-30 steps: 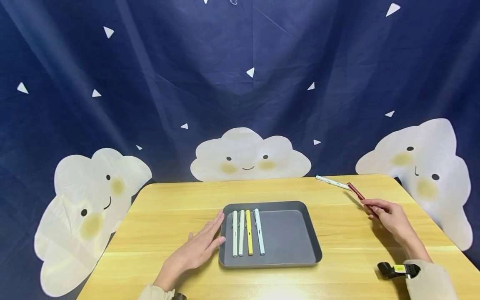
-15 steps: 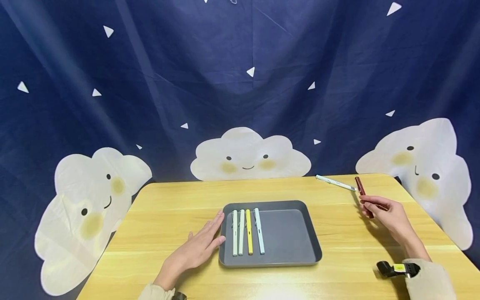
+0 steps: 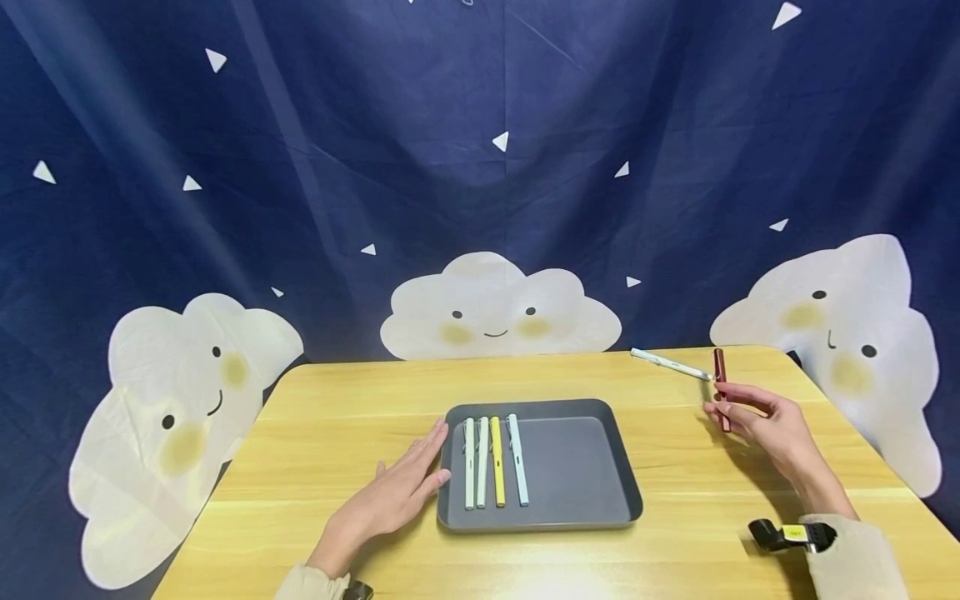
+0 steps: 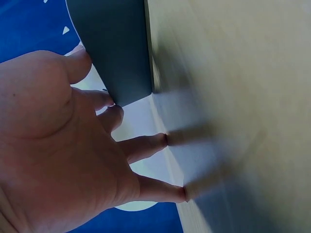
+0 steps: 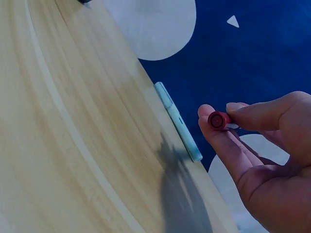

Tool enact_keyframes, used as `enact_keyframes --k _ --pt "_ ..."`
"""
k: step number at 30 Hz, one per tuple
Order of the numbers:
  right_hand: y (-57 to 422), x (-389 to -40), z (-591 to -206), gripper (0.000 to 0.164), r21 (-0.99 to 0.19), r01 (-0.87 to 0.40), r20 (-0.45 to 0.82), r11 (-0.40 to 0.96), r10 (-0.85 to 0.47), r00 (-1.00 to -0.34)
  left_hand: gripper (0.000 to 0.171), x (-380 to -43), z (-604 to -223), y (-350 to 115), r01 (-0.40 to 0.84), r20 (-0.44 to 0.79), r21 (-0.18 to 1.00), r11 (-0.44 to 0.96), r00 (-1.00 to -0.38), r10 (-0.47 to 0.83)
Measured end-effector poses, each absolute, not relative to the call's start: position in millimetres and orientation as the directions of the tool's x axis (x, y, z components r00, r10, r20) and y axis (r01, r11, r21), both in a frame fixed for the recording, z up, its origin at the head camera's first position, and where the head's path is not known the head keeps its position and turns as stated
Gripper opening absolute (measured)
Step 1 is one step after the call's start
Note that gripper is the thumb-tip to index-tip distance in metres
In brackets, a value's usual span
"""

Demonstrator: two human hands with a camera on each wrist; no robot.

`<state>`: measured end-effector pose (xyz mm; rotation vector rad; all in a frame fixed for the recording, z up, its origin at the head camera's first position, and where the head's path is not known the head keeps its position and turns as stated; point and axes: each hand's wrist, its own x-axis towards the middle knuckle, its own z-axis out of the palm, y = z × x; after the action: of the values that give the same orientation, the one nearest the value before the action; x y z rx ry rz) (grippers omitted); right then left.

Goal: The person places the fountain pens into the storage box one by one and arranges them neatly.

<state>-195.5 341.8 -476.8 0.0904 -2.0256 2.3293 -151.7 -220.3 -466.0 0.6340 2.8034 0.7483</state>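
Observation:
A dark red pen (image 3: pixel 721 371) is pinched between thumb and fingers of my right hand (image 3: pixel 772 425), above the table at the right. In the right wrist view the red pen (image 5: pixel 218 120) is seen end-on. My left hand (image 3: pixel 390 500) rests with straight fingers against the left side of a dark grey tray (image 3: pixel 577 525); the left wrist view shows fingertips at the tray wall (image 4: pixel 116 48) and on the table. Inside the tray, two pale green pens (image 3: pixel 469 467), a yellow pen (image 3: pixel 498 467) and a pale blue pen (image 3: pixel 518 462) lie side by side toward the left.
Another pale blue pen (image 3: pixel 671 364) lies on the wooden table (image 3: pixel 360 400) near the back edge, just left of the red one. Behind the table hangs a dark blue curtain (image 3: pixel 562 183) with white clouds. A black strap device (image 3: pixel 791 535) is on my right wrist.
The red pen has turned from slanting left to nearly upright in the head view, and the right fingers have shifted along it. The left hand and tray stay put.

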Motion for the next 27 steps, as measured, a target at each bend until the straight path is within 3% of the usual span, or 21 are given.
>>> enact_keyframes --k 5,12,27 --pt "339 -197 -475 0.03 -0.983 -0.097 0.1 -0.157 -0.008 -0.995 0.066 -152 -466 -220 0.359 -0.052 0.509 0.782 -0.894 0.444" --pt "333 -194 -470 0.032 -0.991 -0.132 0.132 0.02 -0.012 -0.991 0.067 -151 -468 -221 0.358 -0.052 0.515 0.779 -0.894 0.445" --pt "317 -194 -458 0.037 -0.985 -0.157 0.164 -0.075 -0.109 -0.98 0.067 -152 -471 -223 0.366 -0.051 0.505 0.782 -0.892 0.45"
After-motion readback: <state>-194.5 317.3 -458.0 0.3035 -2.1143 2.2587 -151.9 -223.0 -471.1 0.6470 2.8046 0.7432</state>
